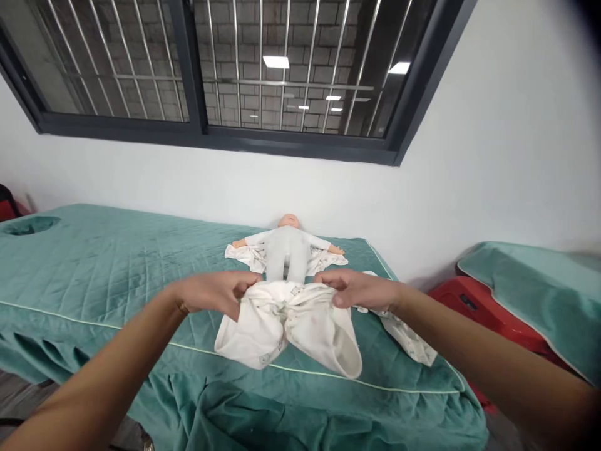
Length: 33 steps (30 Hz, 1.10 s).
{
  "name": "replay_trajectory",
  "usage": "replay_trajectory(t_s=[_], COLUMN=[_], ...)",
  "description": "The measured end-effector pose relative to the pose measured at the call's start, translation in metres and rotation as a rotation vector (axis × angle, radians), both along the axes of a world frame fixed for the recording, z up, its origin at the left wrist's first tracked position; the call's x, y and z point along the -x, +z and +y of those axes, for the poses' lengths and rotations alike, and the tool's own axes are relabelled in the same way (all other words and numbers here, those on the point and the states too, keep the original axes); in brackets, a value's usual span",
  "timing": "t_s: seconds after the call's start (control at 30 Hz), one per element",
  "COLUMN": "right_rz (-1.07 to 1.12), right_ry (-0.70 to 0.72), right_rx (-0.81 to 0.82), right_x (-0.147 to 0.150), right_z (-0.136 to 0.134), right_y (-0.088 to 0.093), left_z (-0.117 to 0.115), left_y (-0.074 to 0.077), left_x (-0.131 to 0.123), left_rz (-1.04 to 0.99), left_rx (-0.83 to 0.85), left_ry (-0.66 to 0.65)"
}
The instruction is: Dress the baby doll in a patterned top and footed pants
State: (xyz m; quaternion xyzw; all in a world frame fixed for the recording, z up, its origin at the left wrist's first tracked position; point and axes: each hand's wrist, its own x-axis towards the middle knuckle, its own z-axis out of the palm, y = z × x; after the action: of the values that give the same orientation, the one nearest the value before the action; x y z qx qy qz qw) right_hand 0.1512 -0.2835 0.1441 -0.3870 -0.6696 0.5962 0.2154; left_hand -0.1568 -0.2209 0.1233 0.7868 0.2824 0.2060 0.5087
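Note:
Small white patterned pants (310, 326) hang between my two hands, waistband up and legs toward me. My left hand (218, 293) pinches the left end of the waistband, and my right hand (354, 290) grips the right end. Just beyond them a baby doll (287, 247) in a white outfit lies on its back, arms spread and head by the wall. A patterned white garment (251, 255) is spread beneath the doll. Another patterned cloth (409, 338) lies to the right, partly hidden behind my right hand and forearm.
The bed has a green quilted cover (117, 263) with a hole at its far left. Its green skirt (263, 416) hangs along the near edge. Red objects (488, 313) stand at the right under another green cover (549, 282). A barred window is in the wall behind.

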Motion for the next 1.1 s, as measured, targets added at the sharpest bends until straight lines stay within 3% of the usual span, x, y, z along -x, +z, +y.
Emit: replay_trajectory(t_s=[0.03,0.1,0.2,0.27,0.37,0.47,0.63,0.8,0.93,1.1], right_rz=[-0.048,-0.173,-0.348,-0.412,-0.519,-0.678,-0.796,-0.731,-0.745,-0.752], right_ry=[0.015,-0.017,-0.101,-0.036,0.099,0.175,0.176,0.092,0.087,-0.033], right_rx=[-0.050,-0.178,-0.352,-0.385,-0.351,-0.367,-0.571,-0.763,-0.703,-0.538], right_x=[0.002,0.010,0.027,0.038,0.051,0.060,0.068,0.061,0.039,0.006], right_z=[-0.001,-0.006,-0.020,-0.031,-0.045,-0.053,-0.064,-0.081,-0.086,-0.074], right_y=[0.015,0.049,0.101,0.132,0.165,0.187,0.213,0.228,0.216,0.182], left_z=[0.002,0.002,-0.006,-0.014,-0.028,-0.045,-0.073,-0.081,-0.070,-0.051], left_y=[0.018,0.057,0.113,0.146,0.186,0.212,0.222,0.216,0.207,0.182], left_x=[0.005,0.012,0.017,0.020,0.022,0.018,-0.007,-0.022,-0.015,-0.010], left_rz=[0.028,0.042,0.133,0.220,0.327,0.409,0.535,0.397,0.421,0.449], left_rx=[0.109,0.194,0.097,0.005,-0.147,-0.296,-0.455,-0.552,-0.628,-0.700], left_ry=[-0.138,-0.221,-0.252,-0.333,-0.417,-0.366,-0.236,-0.152,-0.063,0.094])
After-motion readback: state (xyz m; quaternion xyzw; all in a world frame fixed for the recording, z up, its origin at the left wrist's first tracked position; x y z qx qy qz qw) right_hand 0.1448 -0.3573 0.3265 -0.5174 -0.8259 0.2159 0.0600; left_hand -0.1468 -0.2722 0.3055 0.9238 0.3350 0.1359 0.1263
